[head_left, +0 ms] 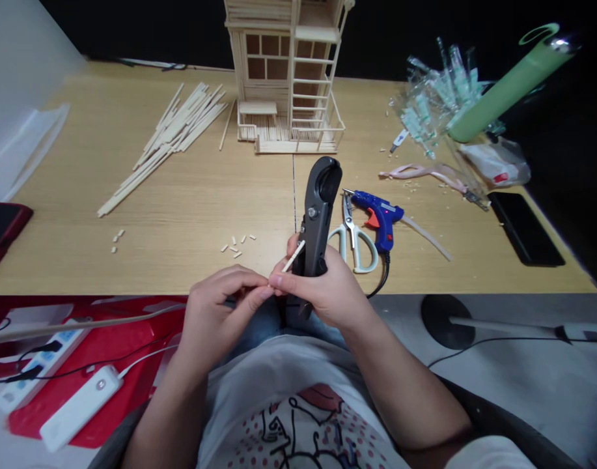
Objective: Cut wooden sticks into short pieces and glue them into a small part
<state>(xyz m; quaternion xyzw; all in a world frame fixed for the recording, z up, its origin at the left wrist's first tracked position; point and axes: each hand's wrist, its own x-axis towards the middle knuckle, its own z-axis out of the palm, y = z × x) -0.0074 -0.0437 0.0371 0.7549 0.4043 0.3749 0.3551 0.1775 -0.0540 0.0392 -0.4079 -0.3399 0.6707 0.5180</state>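
Here, the left hand [222,303] pinches a slim wooden stick [293,256]; the right hand [338,286] clasps dark, curve-headed cutters [318,225].

A wood-toned table [181,234] stands over grey floor [527,384], a black backing [156,29] behind it and a pale panel [15,58] at left.

tabletop [181,189]: evenly bright | backdrop [171,29]: near-black | bottle cap [562,44]: small glare | shadows: soft | edges: wide-angle stretch
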